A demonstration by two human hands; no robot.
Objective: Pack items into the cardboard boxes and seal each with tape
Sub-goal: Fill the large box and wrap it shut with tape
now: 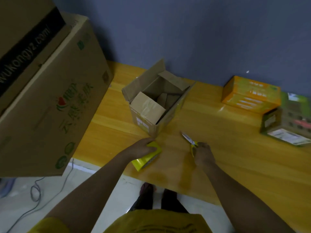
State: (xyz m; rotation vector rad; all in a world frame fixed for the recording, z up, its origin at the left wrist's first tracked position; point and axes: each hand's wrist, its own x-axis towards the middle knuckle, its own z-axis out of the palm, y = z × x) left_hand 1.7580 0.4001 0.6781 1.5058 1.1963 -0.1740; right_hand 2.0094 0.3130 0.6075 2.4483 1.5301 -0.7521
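A small open cardboard box (152,118) stands in the middle of the yellow wooden table (227,157), its flaps up and some cardboard pieces inside. Just in front of it my left hand (143,148) grips a yellow roll of tape (146,159) that lies on the table near the front edge. To the right my right hand (203,153) holds the yellow handles of a pair of scissors (189,140), whose blades point up and left toward the box.
Two large cardboard boxes (50,106) are stacked at the left, overhanging the table's edge. An orange carton (250,95) and a green printed carton (289,121) sit at the right by the blue wall. A cable (36,190) lies on the white floor.
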